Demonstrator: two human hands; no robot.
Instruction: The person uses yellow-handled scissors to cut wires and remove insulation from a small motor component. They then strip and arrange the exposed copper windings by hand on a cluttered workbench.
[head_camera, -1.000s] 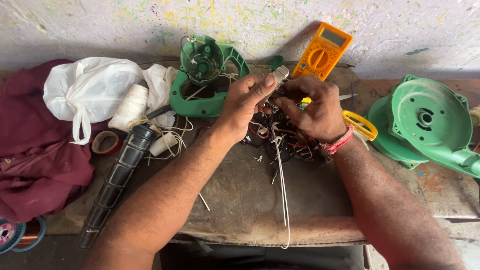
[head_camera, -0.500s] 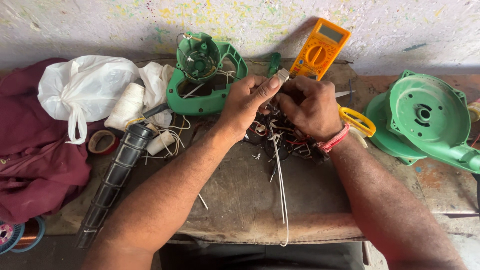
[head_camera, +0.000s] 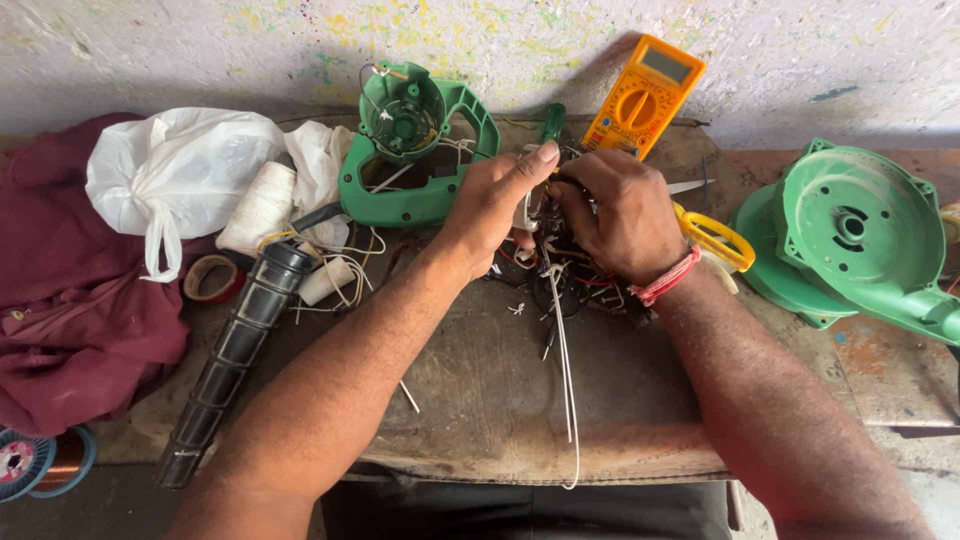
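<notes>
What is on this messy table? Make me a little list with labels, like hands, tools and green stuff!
left hand: pinching the wire bundle
right hand: on the same wire bundle
white string: hangs from the hands over the table edge
tools: orange meter against the wall, yellow-handled scissors by the right wrist
green stuff: handle housing behind the hands, round casing at right
left side: black ribbed tube, white plastic bag, maroon cloth

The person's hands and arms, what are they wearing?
Both arms are bare, with no sleeves and no gloves on either hand. The right hand has a red thread band tied around its wrist. The left hand wears nothing on its wrist or fingers.
</notes>
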